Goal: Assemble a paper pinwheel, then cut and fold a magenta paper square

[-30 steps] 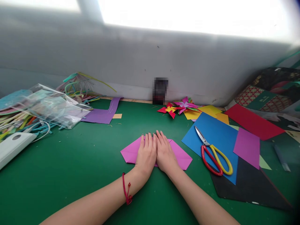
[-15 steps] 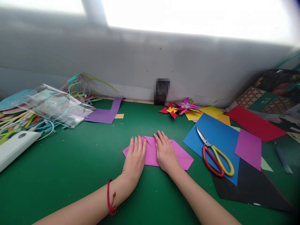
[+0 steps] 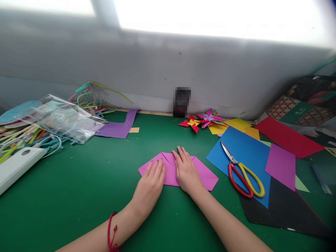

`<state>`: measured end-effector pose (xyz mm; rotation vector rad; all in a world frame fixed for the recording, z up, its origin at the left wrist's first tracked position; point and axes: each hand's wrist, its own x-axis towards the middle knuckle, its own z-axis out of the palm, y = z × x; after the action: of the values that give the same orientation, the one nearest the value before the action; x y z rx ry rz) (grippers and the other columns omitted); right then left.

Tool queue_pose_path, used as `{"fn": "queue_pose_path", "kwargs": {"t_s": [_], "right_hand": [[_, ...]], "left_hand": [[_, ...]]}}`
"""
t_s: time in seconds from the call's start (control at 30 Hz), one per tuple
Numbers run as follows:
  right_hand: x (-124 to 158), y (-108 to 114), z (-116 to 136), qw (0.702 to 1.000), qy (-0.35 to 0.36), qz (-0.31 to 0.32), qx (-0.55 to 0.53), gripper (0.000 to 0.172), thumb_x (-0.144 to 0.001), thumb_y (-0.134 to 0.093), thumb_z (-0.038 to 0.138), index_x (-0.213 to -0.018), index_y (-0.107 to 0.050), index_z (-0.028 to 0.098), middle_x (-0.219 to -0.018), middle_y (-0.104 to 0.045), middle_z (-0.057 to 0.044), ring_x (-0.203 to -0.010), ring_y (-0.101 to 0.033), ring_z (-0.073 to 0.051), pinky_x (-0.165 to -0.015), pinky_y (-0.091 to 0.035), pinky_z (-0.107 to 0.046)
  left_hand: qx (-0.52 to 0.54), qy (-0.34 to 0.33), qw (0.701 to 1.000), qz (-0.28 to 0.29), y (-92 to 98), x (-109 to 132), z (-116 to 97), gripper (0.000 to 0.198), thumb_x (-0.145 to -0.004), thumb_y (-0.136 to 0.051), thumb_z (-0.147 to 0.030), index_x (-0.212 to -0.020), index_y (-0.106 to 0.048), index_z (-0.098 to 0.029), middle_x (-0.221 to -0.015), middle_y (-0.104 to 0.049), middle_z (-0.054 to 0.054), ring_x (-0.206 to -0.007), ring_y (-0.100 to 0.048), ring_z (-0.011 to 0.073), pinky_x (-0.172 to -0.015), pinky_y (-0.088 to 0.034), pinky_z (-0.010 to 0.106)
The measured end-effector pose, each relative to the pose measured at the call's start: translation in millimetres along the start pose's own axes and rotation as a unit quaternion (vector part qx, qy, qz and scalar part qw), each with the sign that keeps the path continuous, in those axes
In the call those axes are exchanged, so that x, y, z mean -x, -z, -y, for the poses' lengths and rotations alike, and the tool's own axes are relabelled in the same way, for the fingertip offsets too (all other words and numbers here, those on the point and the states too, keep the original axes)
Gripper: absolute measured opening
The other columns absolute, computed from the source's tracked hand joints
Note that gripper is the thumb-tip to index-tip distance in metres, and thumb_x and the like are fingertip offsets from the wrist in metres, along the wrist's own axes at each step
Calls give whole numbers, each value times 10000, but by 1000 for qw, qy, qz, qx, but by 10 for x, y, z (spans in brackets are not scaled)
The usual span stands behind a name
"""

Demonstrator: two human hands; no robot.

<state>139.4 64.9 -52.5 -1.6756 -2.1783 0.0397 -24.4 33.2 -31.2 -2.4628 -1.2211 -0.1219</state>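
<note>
A folded sheet of pink paper lies flat on the green table, its side ends pointed and creases showing along the far edge. My left hand rests on its left part, fingers stretched out and close together. On the middle and right part lies my right hand, palm down with the fingers extended. Neither hand grips anything. Parts of the paper are hidden beneath both hands.
Scissors with red and yellow handles lie on blue paper at right. Folded paper flowers sit at the back. Purple paper, a clear plastic bag and a white device are at left.
My left hand has slid slightly toward me, baring more of the paper's far left edge. My right hand stays almost where it was on the paper.
</note>
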Motion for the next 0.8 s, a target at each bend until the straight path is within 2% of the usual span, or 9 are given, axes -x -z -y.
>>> {"fn": "queue_pose_path", "kwargs": {"t_s": [0.07,0.2,0.37,0.57,0.8], "right_hand": [[-4,7,2,1000,-1,5,1,473,-855,-318,103,-1323,-387,125,-1431,-289,-118,-1338,-180,-227,-1070,-248,-417],[-8,7,-1,1000,0,6,3,478,-849,-318,89,-1319,-394,129,-1432,-287,-120,-1338,-179,-224,-1070,-249,-414],[-6,2,-4,1000,1,3,-1,478,-848,-301,83,-1310,-408,138,-1433,-286,-113,-1336,-186,-225,-1062,-262,-432],[-9,-2,-2,1000,2,4,-2,476,-850,-293,80,-1306,-413,139,-1432,-288,-114,-1335,-188,-230,-1062,-259,-437],[-9,-4,-1,1000,-2,8,-3,487,-847,-298,74,-1318,-396,149,-1432,-288,-111,-1338,-179,-226,-1064,-256,-428]], "left_hand": [[24,-28,999,5,12,70,-117,425,-862,-316,-142,-1245,-492,-86,-1291,-490,130,-1192,-447,248,-999,-363,382],[38,33,998,35,57,227,-303,497,-880,-384,-352,-1308,-413,-102,-1371,-381,150,-1246,-370,290,-968,-386,420],[46,87,993,64,116,435,-328,680,-827,-438,-487,-1356,-316,-78,-1425,-253,182,-1302,-252,319,-1001,-336,453],[51,107,991,65,153,523,-293,657,-855,-325,-535,-1367,-307,-124,-1376,-352,199,-1276,-303,335,-1018,-261,527],[41,98,992,72,161,509,-306,688,-848,-331,-549,-1356,-324,-85,-1296,-444,235,-1227,-371,363,-1022,-243,538]]}}
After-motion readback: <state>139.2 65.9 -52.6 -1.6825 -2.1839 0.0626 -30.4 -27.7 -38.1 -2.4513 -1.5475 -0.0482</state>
